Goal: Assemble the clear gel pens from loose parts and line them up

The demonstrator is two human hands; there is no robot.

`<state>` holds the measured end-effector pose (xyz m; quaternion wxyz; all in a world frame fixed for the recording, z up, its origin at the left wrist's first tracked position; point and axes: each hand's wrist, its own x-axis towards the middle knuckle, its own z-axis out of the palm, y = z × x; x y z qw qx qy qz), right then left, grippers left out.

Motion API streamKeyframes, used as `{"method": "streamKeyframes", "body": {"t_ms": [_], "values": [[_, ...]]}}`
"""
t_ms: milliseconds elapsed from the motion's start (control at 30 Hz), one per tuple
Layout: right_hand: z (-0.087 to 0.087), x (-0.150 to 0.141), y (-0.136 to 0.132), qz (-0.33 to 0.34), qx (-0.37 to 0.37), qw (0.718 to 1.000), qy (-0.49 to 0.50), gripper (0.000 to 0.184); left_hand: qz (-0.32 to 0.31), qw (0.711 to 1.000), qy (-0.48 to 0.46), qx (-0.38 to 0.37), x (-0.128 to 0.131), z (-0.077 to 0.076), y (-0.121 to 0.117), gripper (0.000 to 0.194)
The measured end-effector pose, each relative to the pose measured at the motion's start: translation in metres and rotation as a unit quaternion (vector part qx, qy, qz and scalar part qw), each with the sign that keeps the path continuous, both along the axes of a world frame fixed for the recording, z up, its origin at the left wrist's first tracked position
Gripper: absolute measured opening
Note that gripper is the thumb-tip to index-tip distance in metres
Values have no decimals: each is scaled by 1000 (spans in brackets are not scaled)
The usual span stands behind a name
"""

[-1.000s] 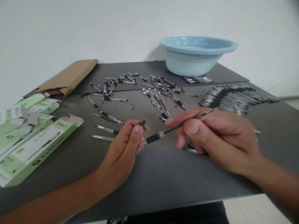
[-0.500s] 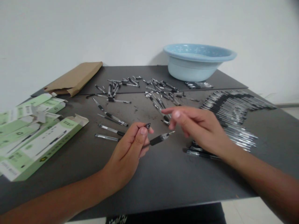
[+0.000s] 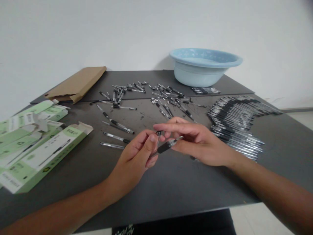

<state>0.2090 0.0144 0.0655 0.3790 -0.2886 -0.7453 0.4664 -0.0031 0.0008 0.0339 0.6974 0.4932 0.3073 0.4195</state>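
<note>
My left hand (image 3: 138,150) is closed around a pen (image 3: 167,146) with a black rubber grip, its bare tip pointing right. Between that thumb and forefinger sits a small dark pen cap (image 3: 158,133) with a clear part below it. My right hand (image 3: 200,140) reaches in from the right, its forefinger stretched over the cap and seemingly touching it. The right thumb lies behind the pen's tip, apart from the forefinger. Left of my left hand, two loose pens (image 3: 114,136) lie on the dark table (image 3: 156,202), partly covered by the hand.
Flattened green-and-white pen boxes (image 3: 49,156) cover the left side, with a brown paper envelope (image 3: 78,83) behind. Loose pens and parts (image 3: 118,96) lie mid-table. A dense row of pens (image 3: 234,120) fills the right, and a blue basin (image 3: 202,70) stands at the back.
My right hand has moved left and its forefinger now rests over the cap. My left hand stays nearly in place, still with the pen and cap.
</note>
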Motion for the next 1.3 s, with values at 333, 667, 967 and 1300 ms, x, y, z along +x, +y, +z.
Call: {"method": "streamKeyframes", "body": {"t_ms": [333,667,967,1300], "values": [[-8,-3,3,-44,-16,999,4,25,-60,997,14,-37,2,-1,0,32],[4,8,5,-253,-92,958,100,26,-49,996,20,-65,-2,-2,1,51],[12,10,-6,-301,-17,949,90,19,-76,990,114,15,-14,-6,-7,38],[17,7,-21,-312,23,948,58,16,-50,976,191,86,-12,2,-15,41]]}}
